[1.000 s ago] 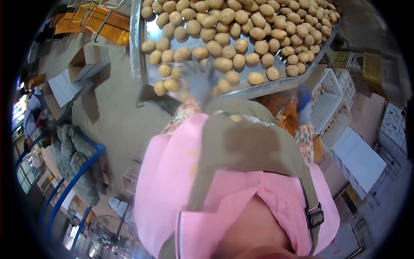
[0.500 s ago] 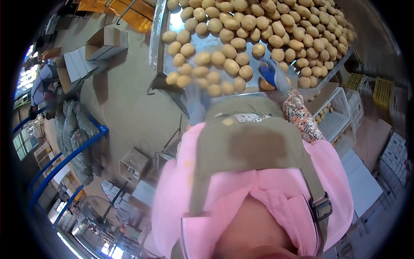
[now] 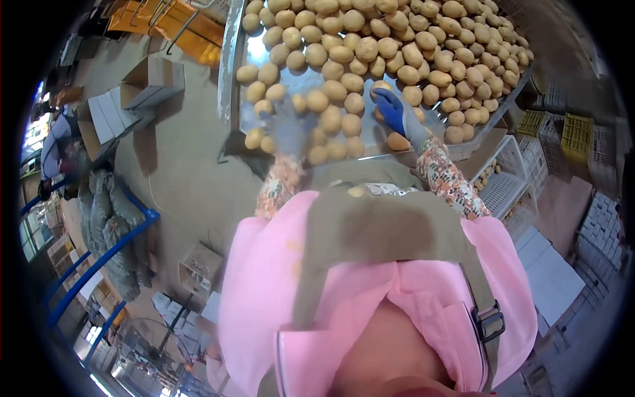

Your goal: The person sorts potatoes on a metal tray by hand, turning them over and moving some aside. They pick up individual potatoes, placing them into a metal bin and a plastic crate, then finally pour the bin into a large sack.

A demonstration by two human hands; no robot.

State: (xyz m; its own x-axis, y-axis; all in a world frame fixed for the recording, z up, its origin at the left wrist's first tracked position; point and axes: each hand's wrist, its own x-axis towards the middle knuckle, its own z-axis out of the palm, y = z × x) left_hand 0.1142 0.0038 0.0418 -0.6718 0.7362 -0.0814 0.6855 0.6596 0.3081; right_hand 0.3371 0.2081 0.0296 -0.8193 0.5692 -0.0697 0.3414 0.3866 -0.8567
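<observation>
Many potatoes [image 3: 354, 103] lie on a metal sorting table [image 3: 228, 79], heaped at the back and right, looser towards me. My left hand [image 3: 290, 129], in a pale glove, is over the loose potatoes at the left front. It is smeared by motion, so its fingers and anything under them cannot be made out. My right hand [image 3: 402, 118] wears a grey-and-blue glove. Its fingers stretch forward, tips against a single potato [image 3: 381, 87], not wrapped round it. Closer to the front edge, a half-seen potato [image 3: 397, 141] sits below my right wrist.
White crates [image 3: 506, 188] with some potatoes stand to the right, yellow crates [image 3: 577, 139] behind them. On the left are an open cardboard box [image 3: 152, 83], a blue rail [image 3: 99, 255] and filled sacks [image 3: 109, 228]. A person [image 3: 58, 142] is at far left.
My left hand has moved forward from the table's front edge over the loose potatoes. My right hand has moved slightly forward to touch a potato. The camera view has shifted a little.
</observation>
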